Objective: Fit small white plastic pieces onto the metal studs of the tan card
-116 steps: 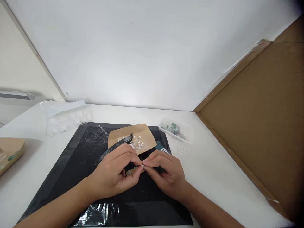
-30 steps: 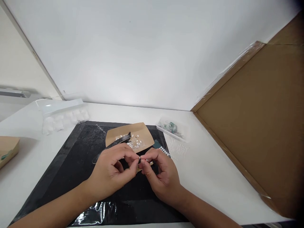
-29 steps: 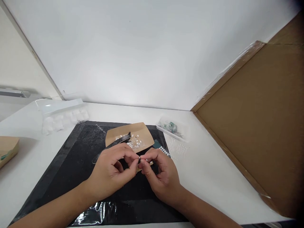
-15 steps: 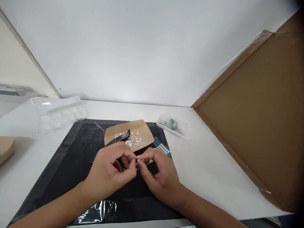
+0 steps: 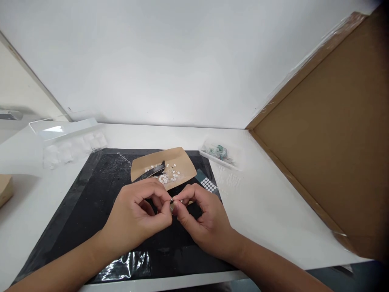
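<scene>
Both hands meet over the black mat (image 5: 91,194). My left hand (image 5: 138,217) is curled, thumb and forefinger pinching a tiny part (image 5: 172,201) that is too small to name. My right hand (image 5: 203,221) pinches the same small part from the other side, its fingertips touching the left ones. Just behind the hands lies a brown paper tray (image 5: 182,162) scattered with several small white pieces (image 5: 167,177). Black tweezers (image 5: 150,172) rest across that tray's left side. A sheet of white dots (image 5: 208,184) lies to the right of the tray.
A clear plastic tray (image 5: 231,156) with green parts sits at the back right. A clear compartment box (image 5: 71,140) stands at the back left. A brown box edge (image 5: 4,188) shows at far left. A cardboard panel (image 5: 334,134) wrapped in film walls the right side.
The view has tilted upward, so everything sits lower in the frame. Both hands stay pinched together on the small part, fingers shifting only slightly.
</scene>
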Demonstrator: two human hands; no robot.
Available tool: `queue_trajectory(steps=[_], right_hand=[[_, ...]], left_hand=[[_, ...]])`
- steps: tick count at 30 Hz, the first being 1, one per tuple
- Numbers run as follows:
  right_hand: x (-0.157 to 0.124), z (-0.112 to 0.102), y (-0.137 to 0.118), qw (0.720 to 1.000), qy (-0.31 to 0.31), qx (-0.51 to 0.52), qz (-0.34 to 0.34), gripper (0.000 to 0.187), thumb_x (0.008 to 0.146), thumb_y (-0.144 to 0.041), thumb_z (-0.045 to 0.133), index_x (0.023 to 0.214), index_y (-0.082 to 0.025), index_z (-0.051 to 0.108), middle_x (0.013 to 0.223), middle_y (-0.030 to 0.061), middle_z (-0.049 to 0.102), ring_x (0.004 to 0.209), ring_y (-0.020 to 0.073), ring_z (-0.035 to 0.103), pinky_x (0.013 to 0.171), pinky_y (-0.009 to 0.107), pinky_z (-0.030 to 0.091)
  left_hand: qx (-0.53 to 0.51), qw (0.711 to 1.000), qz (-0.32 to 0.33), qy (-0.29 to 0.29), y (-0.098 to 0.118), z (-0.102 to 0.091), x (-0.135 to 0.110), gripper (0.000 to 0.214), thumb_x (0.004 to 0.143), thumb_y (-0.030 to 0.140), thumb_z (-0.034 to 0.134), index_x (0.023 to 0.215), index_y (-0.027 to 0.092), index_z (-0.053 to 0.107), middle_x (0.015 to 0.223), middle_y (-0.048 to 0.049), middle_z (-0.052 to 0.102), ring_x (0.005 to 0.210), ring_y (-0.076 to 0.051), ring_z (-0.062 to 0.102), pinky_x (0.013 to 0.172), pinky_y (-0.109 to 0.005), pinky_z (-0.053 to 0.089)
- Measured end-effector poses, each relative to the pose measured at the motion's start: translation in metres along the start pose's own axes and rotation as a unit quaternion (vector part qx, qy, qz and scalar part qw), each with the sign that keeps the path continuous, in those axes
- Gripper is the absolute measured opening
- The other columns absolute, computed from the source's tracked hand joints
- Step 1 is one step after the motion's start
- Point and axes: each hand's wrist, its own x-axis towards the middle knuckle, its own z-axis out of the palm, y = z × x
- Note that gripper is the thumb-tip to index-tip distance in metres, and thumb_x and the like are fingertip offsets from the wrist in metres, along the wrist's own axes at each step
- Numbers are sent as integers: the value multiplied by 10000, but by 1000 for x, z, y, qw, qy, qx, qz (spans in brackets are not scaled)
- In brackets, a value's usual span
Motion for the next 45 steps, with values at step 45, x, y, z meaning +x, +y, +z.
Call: queue_trajectory(steps=[45], right_hand=[[29, -66, 16, 970, -160, -158, -86, 152, 1041, -295, 658, 1118, -257, 783, 985, 48, 694, 836, 167, 655, 708, 299, 522]], left_hand=[[65, 984, 150, -65, -15, -8, 7, 179, 1038, 158, 612, 1124, 207, 761, 885, -28, 758, 710, -106, 716, 655, -191, 589]])
